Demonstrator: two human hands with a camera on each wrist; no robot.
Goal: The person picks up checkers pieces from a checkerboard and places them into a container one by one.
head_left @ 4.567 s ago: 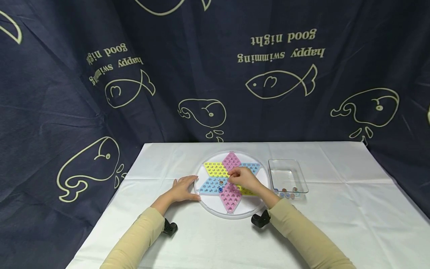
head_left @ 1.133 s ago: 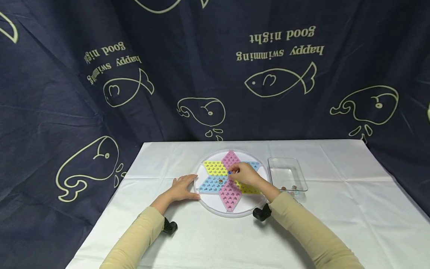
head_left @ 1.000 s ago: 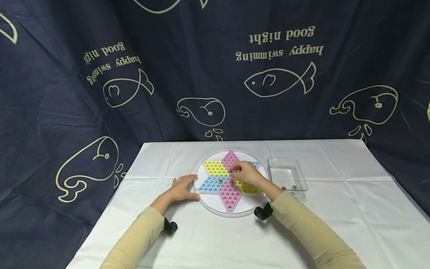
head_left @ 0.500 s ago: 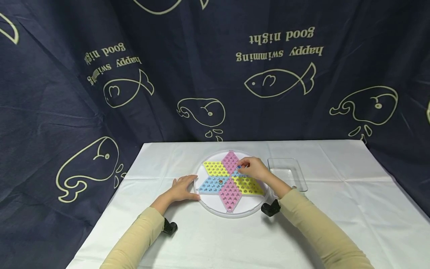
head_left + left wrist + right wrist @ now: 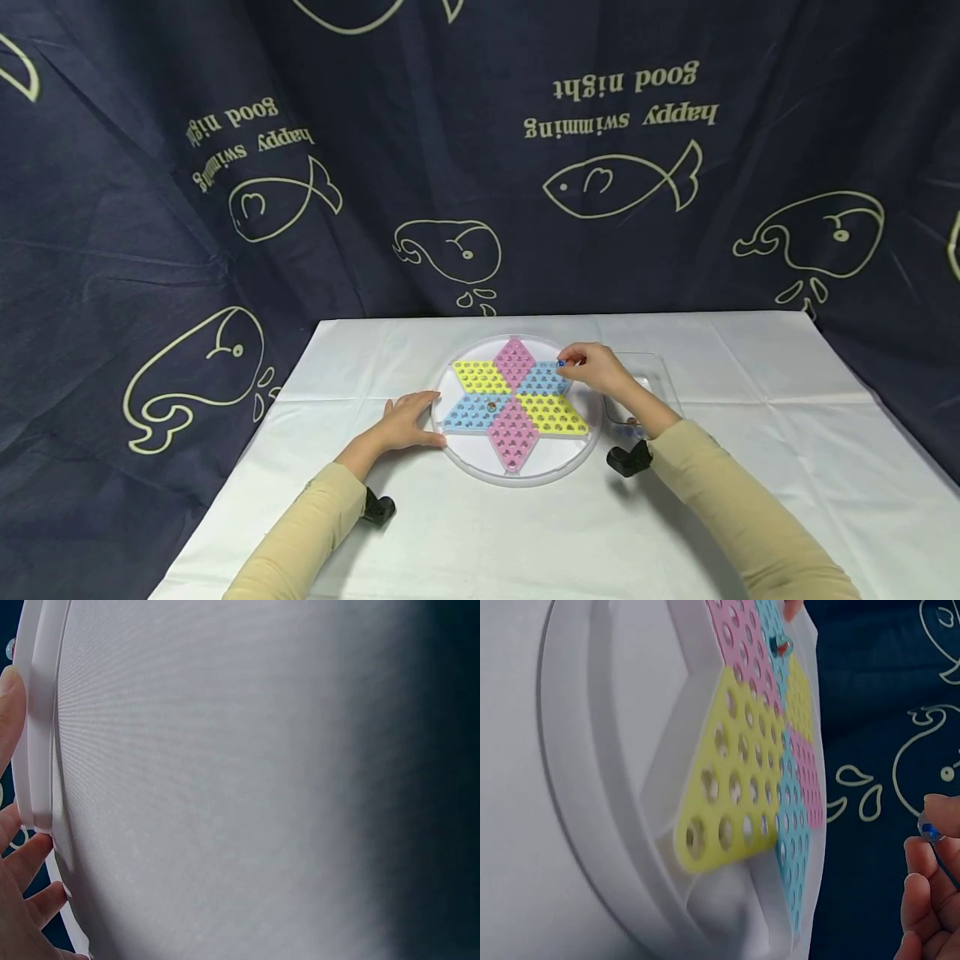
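A round white Chinese checkers board (image 5: 467,460) bears a star of pink, yellow and light-blue holed sections. One clear marble with an orange-red core (image 5: 492,407) sits in the left blue section; the right wrist view shows this marble (image 5: 782,647) too. Between thumb and fingertips, my right hand (image 5: 598,368) pinches a clear marble with a blue core (image 5: 928,827), held above the board's upper right edge. My left hand (image 5: 403,422) rests with spread fingers against the board's left rim. The left wrist view catches its thumb and fingers touching the rim (image 5: 43,720).
To the board's right stands a clear plastic box (image 5: 664,375) with a few marbles (image 5: 632,422) near its front, partly hidden by the right forearm. A white cloth (image 5: 450,533) covers the table, and a dark blue printed curtain (image 5: 450,150) hangs behind.
The blue-cored marble was lifted from the left blue section by my right hand, which then carried it right, from mid-board to the upper right edge. My left hand has stayed put.
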